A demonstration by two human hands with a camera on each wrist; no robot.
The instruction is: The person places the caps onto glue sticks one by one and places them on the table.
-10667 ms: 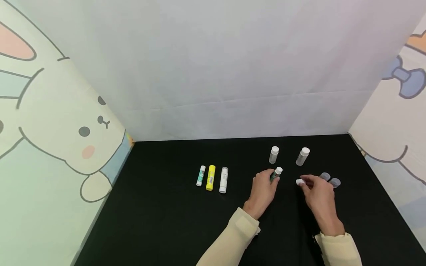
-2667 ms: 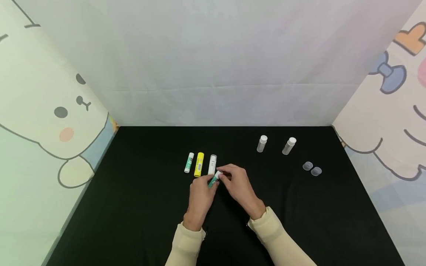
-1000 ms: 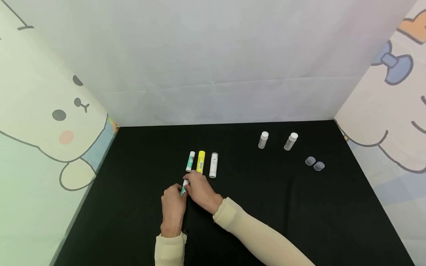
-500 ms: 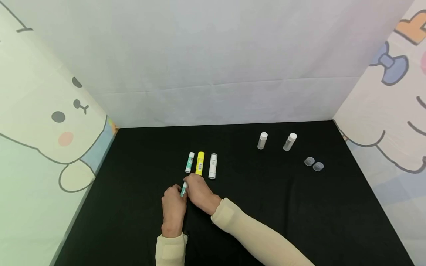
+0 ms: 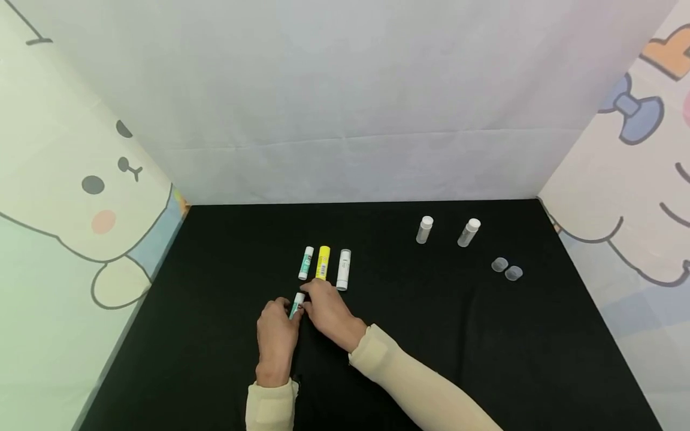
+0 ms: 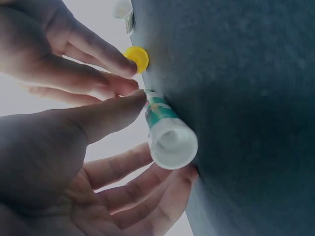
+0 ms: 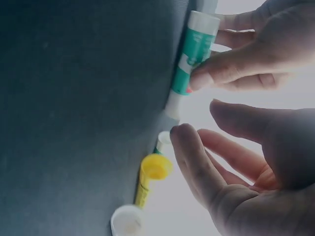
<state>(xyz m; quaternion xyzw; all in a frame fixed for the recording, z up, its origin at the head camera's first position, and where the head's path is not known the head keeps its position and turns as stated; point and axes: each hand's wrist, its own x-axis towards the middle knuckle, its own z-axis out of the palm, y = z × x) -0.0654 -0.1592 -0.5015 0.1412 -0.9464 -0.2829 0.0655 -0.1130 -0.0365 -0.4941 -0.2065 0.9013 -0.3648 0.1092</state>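
Observation:
My left hand (image 5: 277, 335) pinches a green-and-white glue stick (image 5: 296, 304) between thumb and fingers, low at the black cloth. In the left wrist view its hollow white end (image 6: 173, 143) faces the camera. The right wrist view shows the thumb against the green label (image 7: 192, 53). My right hand (image 5: 330, 312) is just right of the stick's white cap, thumb and fingers spread with a gap between them. Directly behind are another green-and-white glue stick (image 5: 305, 263), a yellow glue stick (image 5: 323, 262) partly covered by the right hand, and a white glue stick (image 5: 343, 270).
Two clear tubes with white caps, a left tube (image 5: 424, 230) and a right tube (image 5: 469, 233), stand at the back right. Two small clear caps (image 5: 499, 264) lie in front of them. A pale curtain (image 5: 356, 167) borders the black table (image 5: 420, 359).
Both hands brought the glue stick from the right side to the front of the row on the left. In the last half second the right fingers came off its white cap.

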